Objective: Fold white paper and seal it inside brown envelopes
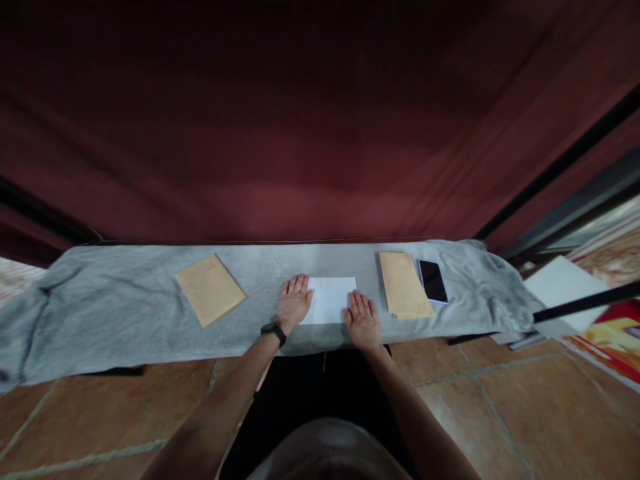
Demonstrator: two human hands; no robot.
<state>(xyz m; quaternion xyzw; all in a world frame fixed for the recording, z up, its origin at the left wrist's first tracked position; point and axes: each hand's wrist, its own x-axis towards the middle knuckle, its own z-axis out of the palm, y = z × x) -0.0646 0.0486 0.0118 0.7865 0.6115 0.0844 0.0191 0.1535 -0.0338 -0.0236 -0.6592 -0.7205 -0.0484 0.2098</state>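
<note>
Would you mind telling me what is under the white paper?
Gray cloth shows around the white paper and appears to run beneath it. The paper hides anything directly below; the left hand and right hand cover part of its sides.

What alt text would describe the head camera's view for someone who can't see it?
A person's left hand and right hand rest at opposite ends of a white rectangular paper sheet on a long grey cloth. A flat brown paper piece lies further left; on the right, stacked brown paper pieces lie beside a dark-screened rectangular phone.
</note>
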